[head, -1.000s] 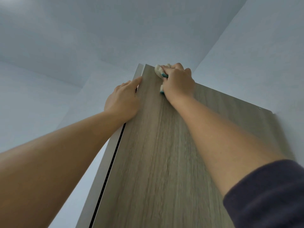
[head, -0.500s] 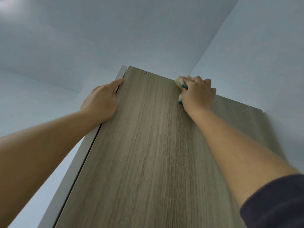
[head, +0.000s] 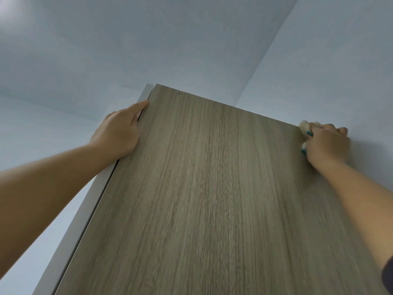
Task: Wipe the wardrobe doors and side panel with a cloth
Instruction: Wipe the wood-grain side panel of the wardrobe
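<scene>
The wardrobe's wood-grain side panel (head: 212, 188) fills the view, seen from below. My right hand (head: 325, 143) is at the panel's top right corner, fingers curled round a pale cloth (head: 304, 125) with teal trim and pressing it to the wood. Most of the cloth is hidden under the hand. My left hand (head: 121, 130) lies flat with straight fingers along the panel's left front edge, its fingertips near the top by the grey door edge (head: 89, 209).
A white wall (head: 340, 71) meets the panel's right edge right behind my right hand. The white ceiling (head: 148, 39) lies just above the panel's top. A small screw head (head: 179, 92) sits near the top left corner.
My right hand has slid the cloth along the panel's top edge from the left corner to the right corner. My left hand has stayed on the left edge.
</scene>
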The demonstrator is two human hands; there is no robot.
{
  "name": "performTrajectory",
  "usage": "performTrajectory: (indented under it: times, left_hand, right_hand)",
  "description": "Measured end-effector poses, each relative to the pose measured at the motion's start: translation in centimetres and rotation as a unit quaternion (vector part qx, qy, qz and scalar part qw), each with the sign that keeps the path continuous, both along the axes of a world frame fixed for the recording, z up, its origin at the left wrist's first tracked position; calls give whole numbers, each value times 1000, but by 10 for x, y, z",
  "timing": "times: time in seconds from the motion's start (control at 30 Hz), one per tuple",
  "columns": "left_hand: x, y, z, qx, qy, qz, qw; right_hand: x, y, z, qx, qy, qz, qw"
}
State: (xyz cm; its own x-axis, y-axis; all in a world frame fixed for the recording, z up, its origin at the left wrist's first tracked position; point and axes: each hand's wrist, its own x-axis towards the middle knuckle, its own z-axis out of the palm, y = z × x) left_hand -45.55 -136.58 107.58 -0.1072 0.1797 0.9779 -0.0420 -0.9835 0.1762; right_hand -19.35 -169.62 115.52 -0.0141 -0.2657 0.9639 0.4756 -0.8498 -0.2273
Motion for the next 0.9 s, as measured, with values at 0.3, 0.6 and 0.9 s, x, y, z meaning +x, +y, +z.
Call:
performTrajectory:
  times: [0.3, 0.6, 0.9]
  left_hand:
    - [0, 2, 0, 5, 1, -17, 1000]
    - [0, 0, 1, 14, -3, -28, 1000]
    - [2, 6, 4, 25, 4, -60, 998]
  right_hand:
    - [24, -26, -10, 32, 57, -30, 997]
    - [17, -19, -15, 146, 46, 129, 980]
    - [-63, 82, -11, 83, -64, 269, 957]
